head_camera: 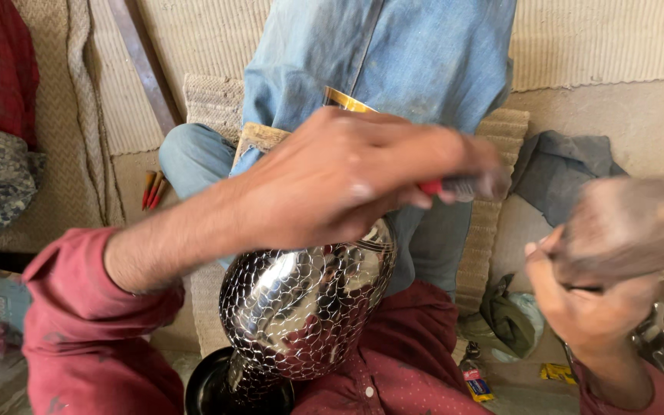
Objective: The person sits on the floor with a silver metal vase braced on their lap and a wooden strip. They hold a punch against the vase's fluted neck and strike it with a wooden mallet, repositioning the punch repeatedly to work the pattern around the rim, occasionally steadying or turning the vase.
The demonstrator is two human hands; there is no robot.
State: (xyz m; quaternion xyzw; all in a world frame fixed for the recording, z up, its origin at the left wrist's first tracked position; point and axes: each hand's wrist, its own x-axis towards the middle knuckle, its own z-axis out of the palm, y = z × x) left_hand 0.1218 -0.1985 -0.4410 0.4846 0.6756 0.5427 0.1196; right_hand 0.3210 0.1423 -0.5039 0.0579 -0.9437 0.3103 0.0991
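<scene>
A shiny metal vase (pixel 301 307) with a scale-like engraved pattern lies across my lap, its dark base (pixel 224 388) toward me and its gold rim (pixel 343 100) pointing away. My left hand (pixel 347 180) reaches over the vase's body and is shut on a thin tool with a red grip (pixel 443 187). My right hand (pixel 593 303) is raised to the right of the vase, shut on a blurred brownish mallet-like block (pixel 628 227).
My legs in blue jeans (pixel 393 54) rest on woven mats (pixel 209 100). Red-tipped tools (pixel 152 188) lie at left, a grey cloth (pixel 562 173) at right, a small bottle (pixel 472 376) and scraps near the floor.
</scene>
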